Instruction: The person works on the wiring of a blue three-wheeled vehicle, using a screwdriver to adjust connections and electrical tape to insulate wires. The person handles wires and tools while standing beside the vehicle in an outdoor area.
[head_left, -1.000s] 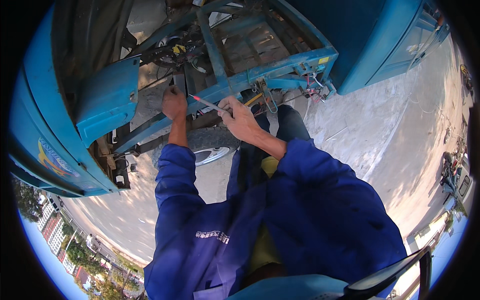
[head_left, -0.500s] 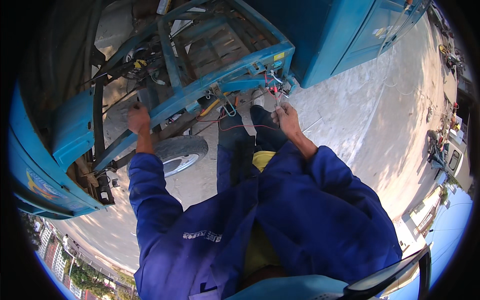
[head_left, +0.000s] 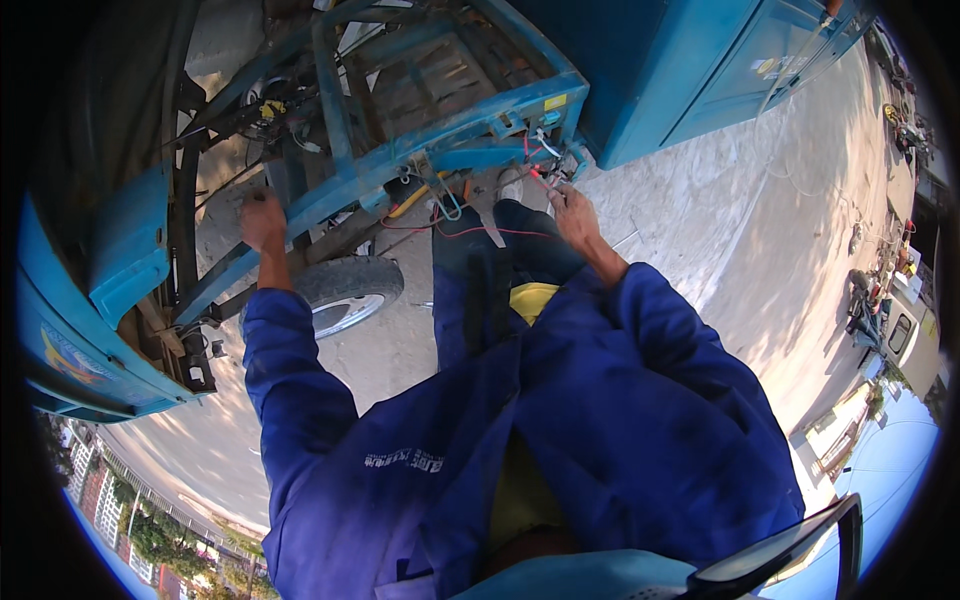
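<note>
My right hand is closed round a slim, red-tipped test probe, pointed up at a cluster of wires and connectors at the end of the blue frame. A thin red wire loops from near that hand leftward to the frame. My left hand is curled at the frame's left side, its wrist across the slanted bar; whatever its fingers hold, if anything, is hidden. Between the hands, a bent pale metal hook and a yellow-handled tool are at the frame.
A wheel with a tyre lies under the frame beside my left forearm. Blue body panels stand at the left and the upper right. Pale concrete ground stretches to the right, with parked vehicles and clutter along its far edge.
My right hand has tilted the probe's tip leftward, toward the wires. My left hand has shifted slightly left and up in the picture. The whole view has moved a little.
</note>
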